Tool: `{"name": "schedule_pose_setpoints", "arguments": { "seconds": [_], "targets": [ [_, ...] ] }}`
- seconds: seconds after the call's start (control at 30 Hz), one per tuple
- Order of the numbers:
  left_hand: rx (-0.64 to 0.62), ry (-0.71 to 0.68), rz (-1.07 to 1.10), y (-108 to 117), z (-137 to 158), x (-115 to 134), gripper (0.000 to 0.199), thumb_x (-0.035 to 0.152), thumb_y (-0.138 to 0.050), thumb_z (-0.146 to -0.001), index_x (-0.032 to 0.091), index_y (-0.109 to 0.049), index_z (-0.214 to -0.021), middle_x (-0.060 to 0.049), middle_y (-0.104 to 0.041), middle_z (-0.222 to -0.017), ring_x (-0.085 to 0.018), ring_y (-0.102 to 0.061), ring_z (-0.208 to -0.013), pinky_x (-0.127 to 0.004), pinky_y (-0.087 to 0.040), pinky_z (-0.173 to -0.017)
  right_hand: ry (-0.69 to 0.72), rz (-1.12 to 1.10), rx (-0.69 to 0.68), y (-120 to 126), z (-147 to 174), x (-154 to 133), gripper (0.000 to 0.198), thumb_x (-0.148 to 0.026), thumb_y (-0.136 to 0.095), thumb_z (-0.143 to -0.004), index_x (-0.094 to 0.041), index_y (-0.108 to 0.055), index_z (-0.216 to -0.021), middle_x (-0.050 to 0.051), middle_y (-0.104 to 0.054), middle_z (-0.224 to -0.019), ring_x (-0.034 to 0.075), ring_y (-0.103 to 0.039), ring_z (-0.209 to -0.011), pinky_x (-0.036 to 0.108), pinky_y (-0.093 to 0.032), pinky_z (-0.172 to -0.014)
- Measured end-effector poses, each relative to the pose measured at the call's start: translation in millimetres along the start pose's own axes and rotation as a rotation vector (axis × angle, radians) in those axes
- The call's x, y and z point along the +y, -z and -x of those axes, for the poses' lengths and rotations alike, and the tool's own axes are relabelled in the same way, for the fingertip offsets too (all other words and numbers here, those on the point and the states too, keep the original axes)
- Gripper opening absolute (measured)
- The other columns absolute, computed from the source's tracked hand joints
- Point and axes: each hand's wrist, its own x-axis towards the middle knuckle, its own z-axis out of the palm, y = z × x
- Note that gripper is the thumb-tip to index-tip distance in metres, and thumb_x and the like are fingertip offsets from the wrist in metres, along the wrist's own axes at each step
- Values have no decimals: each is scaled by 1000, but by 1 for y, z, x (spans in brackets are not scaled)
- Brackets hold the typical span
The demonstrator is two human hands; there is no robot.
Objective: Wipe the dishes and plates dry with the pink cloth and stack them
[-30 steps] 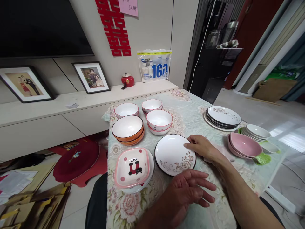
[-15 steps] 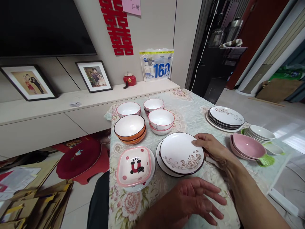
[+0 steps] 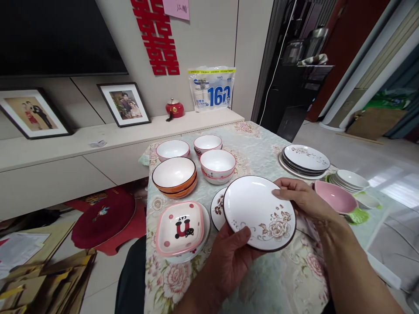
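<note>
A white plate [image 3: 253, 203] with a dark rim and brown flowers is held slightly tilted above the table by both hands. My left hand [image 3: 229, 255] grips its near left edge, thumb on top and fingers underneath. On the far right edge, my right hand [image 3: 299, 198] pinches the plate with its thumb on the face. Partly covered by it, a similar flowered plate [image 3: 216, 208] lies on the cloth. To the left is a square pink-rimmed cat dish [image 3: 173, 218], resting on a round white plate [image 3: 205, 237].
Orange bowls [image 3: 178, 189] and red-rimmed bowls [image 3: 218, 163] stand stacked behind. Flowered plates [image 3: 306, 157] are piled at the right, near a pink bowl [image 3: 335, 196] and small white bowls [image 3: 353, 179]. A red stool [image 3: 104, 218] is left of the table [image 3: 255, 146].
The upper plate has been lifted off the lower one and moved right, toward me. My left hand, open and empty before, has taken hold of its near edge.
</note>
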Motion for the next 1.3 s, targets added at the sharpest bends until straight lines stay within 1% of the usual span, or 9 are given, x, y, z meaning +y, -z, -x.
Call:
{"name": "schedule_pose_setpoints", "arguments": {
  "seconds": [0.17, 0.27, 0.4, 0.5, 0.7, 0.9, 1.03, 1.13, 1.3],
  "targets": [
    [209, -12, 14, 0, -4, -4, 77, -2, -72, -68, 19, -53, -140, -11, -79, -105, -33, -68, -113, -55, -48, -105, 62, 225, -85, 3, 3, 0, 37, -54, -70, -79, -19, -66, -87, -3, -55, -61, 9, -41, -48, 23, -28, -46],
    [276, -47, -12, -2, -6, -2, 77, -4, -69, -66, 19, -55, -139, -10, -80, -104, -32, -69, -111, -53, -49, -104, 207, 534, -12, 17, 9, -6, 36, -55, -58, -88, -21, -69, -94, 3, -64, -74, 17, -54, -63, 28, -38, -56],
    [346, -89, -63, -4, -6, 2, 80, -4, -69, -66, 20, -52, -140, -8, -80, -99, -31, -73, -103, -54, -51, -102, 266, 1047, 103, 35, 22, -6, 29, -40, -69, -78, -23, -72, -102, 11, -71, -103, 29, -60, -94, 36, -41, -76],
    [367, -90, -86, -5, -5, 2, 81, -5, -68, -67, 19, -50, -142, -8, -80, -101, -30, -74, -100, -51, -53, -100, 166, 1220, 32, 35, 25, 3, 30, -29, -71, -72, -23, -72, -102, 10, -70, -96, 28, -60, -90, 33, -37, -73],
    [364, -101, -94, -5, -5, 0, 86, -7, -66, -64, 23, -49, -143, -7, -80, -105, -28, -74, -99, -49, -55, -98, 155, 1230, 50, 32, 12, 14, 24, -10, -62, -70, -21, -71, -89, 4, -68, -83, 19, -60, -74, 29, -35, -66],
    [440, -109, -134, -5, -6, 0, 87, -3, -69, -59, 23, -53, -140, -10, -78, -111, -29, -74, -97, -45, -59, -89, 312, 1150, 273, 33, 22, -9, 24, -27, -49, -94, -17, -70, -100, 12, -68, -100, 25, -61, -93, 35, -42, -80],
    [437, -87, -132, -4, -8, -2, 83, -2, -70, -58, 20, -56, -137, -10, -79, -103, -30, -74, -94, -42, -61, -83, 565, 927, 208, 7, 30, -18, 21, -29, -50, -97, -20, -70, -96, 8, -67, -95, 24, -61, -94, 35, -45, -83],
    [417, -58, -130, -4, -8, -4, 82, -2, -72, -55, 18, -58, -134, -10, -80, -98, -31, -75, -91, -41, -62, -79, 571, 912, 166, -17, 26, -13, 17, -20, -56, -93, -21, -69, -104, 7, -67, -99, 22, -61, -95, 34, -46, -85],
    [410, -26, -134, -7, -5, -7, 76, 0, -72, -53, 16, -64, -126, -9, -79, -88, -27, -74, -83, -34, -60, -72, 495, 1089, 233, -58, 16, 0, 17, -14, -56, -91, -16, -66, -105, 12, -65, -107, 25, -60, -101, 36, -46, -86]
  ]
}}
